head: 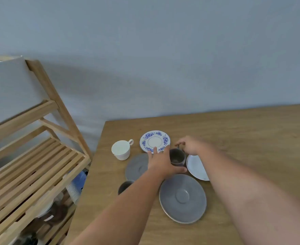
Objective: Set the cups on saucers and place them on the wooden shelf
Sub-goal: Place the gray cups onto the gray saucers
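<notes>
A grey cup (176,157) stands in the middle of the wooden table (243,138). My left hand (160,162) wraps its left side, fingertips reaching onto the blue-flowered saucer (155,141). My right hand (191,146) pinches the cup's handle from the right. A large grey saucer (182,198) lies nearest me, and a second grey saucer (136,167) lies partly under my left wrist. A plain white saucer (197,167) sits right of the cup. A white cup (121,149) stands at the left. Another dark cup (125,186) peeks out beside my left forearm.
A slatted wooden shelf (39,167) stands left of the table, its top slats bare, with a grey box (9,89) on the tier above. Lower tiers hold stacked cups and dishes (73,189). A grey wall lies behind.
</notes>
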The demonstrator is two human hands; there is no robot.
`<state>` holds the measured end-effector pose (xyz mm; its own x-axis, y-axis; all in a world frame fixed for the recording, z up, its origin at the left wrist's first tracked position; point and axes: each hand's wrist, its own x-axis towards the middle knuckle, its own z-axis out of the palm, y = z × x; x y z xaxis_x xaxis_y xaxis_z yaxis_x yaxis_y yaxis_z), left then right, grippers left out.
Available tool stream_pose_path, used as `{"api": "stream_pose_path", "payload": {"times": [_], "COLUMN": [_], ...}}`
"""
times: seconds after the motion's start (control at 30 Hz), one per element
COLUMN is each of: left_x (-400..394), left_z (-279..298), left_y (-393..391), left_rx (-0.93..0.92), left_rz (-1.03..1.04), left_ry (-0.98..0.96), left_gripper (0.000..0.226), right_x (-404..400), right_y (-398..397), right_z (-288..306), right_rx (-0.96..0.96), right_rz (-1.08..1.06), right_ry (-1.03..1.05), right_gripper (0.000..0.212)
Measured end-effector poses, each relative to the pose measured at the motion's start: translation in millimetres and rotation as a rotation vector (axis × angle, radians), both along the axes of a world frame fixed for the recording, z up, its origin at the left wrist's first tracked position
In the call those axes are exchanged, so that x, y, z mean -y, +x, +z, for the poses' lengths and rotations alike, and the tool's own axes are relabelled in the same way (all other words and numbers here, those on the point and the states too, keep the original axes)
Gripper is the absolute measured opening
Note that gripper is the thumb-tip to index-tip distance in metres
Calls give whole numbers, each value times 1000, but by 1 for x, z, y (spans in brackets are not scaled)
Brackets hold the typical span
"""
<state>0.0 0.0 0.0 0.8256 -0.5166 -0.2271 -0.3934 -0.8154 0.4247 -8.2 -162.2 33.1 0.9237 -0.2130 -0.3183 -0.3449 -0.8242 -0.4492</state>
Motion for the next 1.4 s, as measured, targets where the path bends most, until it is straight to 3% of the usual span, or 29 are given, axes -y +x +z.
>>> {"api": "stream_pose_path", "payload": {"times": [0.17, 0.27, 0.4, 0.53, 0.67, 0.97, 1.4], "left_x": [-2, 9, 10, -10, -22, -49, -60], "left_z": [7, 8, 11, 17, 22, 10, 3], "left_y": [-5, -6, -7, 3, -14, -50, -60], "left_rx": [69, 19, -213, -397, -576, -708, -705], "left_rz": [107, 145, 255, 235, 202, 22, -44], "left_ry": [-107, -185, -455, -683, -859, -689, -557], "left_gripper": [101, 99, 96, 84, 60, 67, 75], "right_x": [-1, 15, 36, 39, 43, 25, 9], "right_y": [-3, -4, -5, -12, -40, -101, -140], "right_z": [4, 4, -4, 1, 10, 3, -28], "right_rx": [81, 141, 182, 191, 144, -104, -26], "right_rz": [-24, -34, -20, -36, -6, 20, -71], "right_ry": [91, 174, 305, 524, 695, 608, 513], "right_gripper": [38, 34, 24, 18, 11, 14, 11]}}
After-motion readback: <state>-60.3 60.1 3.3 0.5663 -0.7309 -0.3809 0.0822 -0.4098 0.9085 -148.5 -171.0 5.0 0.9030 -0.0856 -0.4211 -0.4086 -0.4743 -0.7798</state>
